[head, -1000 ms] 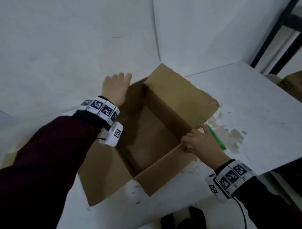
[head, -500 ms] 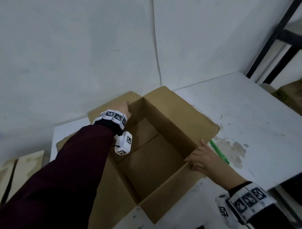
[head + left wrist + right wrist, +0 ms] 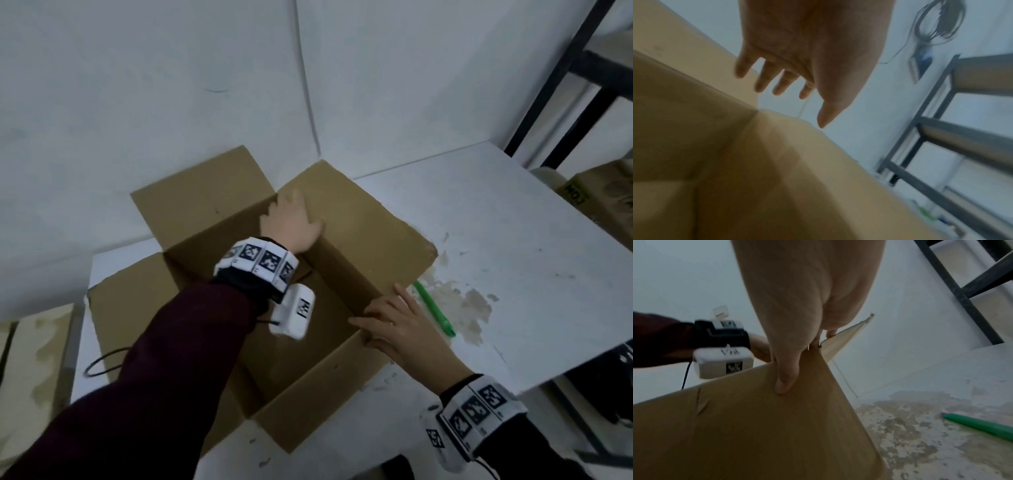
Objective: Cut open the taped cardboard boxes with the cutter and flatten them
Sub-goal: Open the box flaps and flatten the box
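A brown cardboard box (image 3: 325, 394) stands open on the white table (image 3: 513, 257), its flaps spread outward. My left hand (image 3: 294, 222) reaches across to the far corner, where the back flap meets the right flap. In the left wrist view its fingers (image 3: 764, 78) are straight, just above the box (image 3: 777, 170). My right hand (image 3: 394, 325) grips the box's near right corner. Its thumb (image 3: 787, 378) presses on the outer wall of the box (image 3: 756, 426) and the fingers hook over the rim. The green cutter (image 3: 433, 308) lies on the table just right of that hand, also in the right wrist view as the cutter (image 3: 982, 425).
A black metal shelf frame (image 3: 565, 85) stands at the right, with another cardboard box (image 3: 603, 192) beside it. Flat cardboard (image 3: 34, 359) lies to the left below the table. A black cable (image 3: 102, 363) loops over the left flap. The table has a worn patch (image 3: 462, 301).
My left hand has moved from the back left flap rightward to the far corner by the right flap. My right hand has kept its hold on the near right corner.
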Motion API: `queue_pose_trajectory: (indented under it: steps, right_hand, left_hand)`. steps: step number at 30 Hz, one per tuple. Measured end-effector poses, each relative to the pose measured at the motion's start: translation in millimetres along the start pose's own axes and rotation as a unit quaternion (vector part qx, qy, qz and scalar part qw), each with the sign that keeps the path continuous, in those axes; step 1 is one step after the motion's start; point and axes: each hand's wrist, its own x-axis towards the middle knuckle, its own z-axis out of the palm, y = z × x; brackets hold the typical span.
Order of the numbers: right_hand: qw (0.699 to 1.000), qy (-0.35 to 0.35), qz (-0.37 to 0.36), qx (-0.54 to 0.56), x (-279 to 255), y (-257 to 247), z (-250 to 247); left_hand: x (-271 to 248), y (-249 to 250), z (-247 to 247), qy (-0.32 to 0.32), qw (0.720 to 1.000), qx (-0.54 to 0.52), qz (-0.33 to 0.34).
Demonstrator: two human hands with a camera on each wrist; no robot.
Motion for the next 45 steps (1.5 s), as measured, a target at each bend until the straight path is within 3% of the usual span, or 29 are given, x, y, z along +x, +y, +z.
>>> queue_pose_trajectory:
  steps: [3, 6, 8, 11, 13, 17, 22, 25, 28, 30, 33, 37, 40, 42, 45]
  right_hand:
    - [0.997, 0.06, 0.052, 0.023, -16, -6, -8]
    - [0.971, 0.11, 0.15, 0.15, -37, -5, -14]
    - [0.947, 0.059, 0.191, 0.251, -47, 4, -18]
    - [0.905, -0.079, 0.201, 0.367, -54, 18, -15]
    - [0.89, -0.113, 0.185, 0.402, -57, 26, -9]
    - [0.85, -0.113, 0.192, 0.478, -65, 43, -12]
    - [0.793, -0.092, 0.29, 0.528, -65, 66, -11]
    - [0.775, -0.126, 0.274, 0.555, -51, 61, -22]
    - [0.775, -0.125, 0.225, 0.576, -31, 46, -48]
    - [0.766, -0.09, 0.198, 0.605, -17, 34, -64]
    - [0.721, -0.039, 0.2, 0.662, 2, 21, -74]
    - [0.74, -0.027, 0.189, 0.645, 12, 11, -61]
    - [0.766, -0.035, 0.175, 0.617, 9, 1, -53]
    - [0.768, -0.021, 0.173, 0.616, 6, -6, -50]
    - [0.761, 0.009, 0.158, 0.629, -2, -7, -46]
  left_hand:
    - [-30, 38, 15, -0.119, 0.977, -0.166, -0.059]
    - [-53, 53, 39, -0.193, 0.946, -0.237, -0.106]
    - [-69, 62, 50, -0.192, 0.944, -0.245, -0.106]
    - [-100, 77, 64, -0.201, 0.955, -0.209, -0.063]
    - [-122, 83, 75, -0.183, 0.97, -0.161, -0.02]
    - [-150, 87, 89, -0.055, 0.995, -0.078, -0.008]
    - [-165, 71, 71, 0.064, 0.98, -0.191, -0.001]
    - [-182, 62, 45, 0.156, 0.937, -0.313, 0.013]
    - [-202, 57, 29, 0.232, 0.838, -0.494, 0.019]
    - [-210, 55, 28, 0.261, 0.788, -0.558, -0.001]
    - [-219, 51, 38, 0.27, 0.757, -0.593, -0.05]
    - [-241, 43, 56, 0.367, 0.818, -0.427, -0.121]
    - [-264, 43, 67, 0.436, 0.828, -0.297, -0.19]
    - [-277, 46, 70, 0.444, 0.863, -0.178, -0.164]
    - [-280, 55, 58, 0.413, 0.907, -0.055, -0.06]
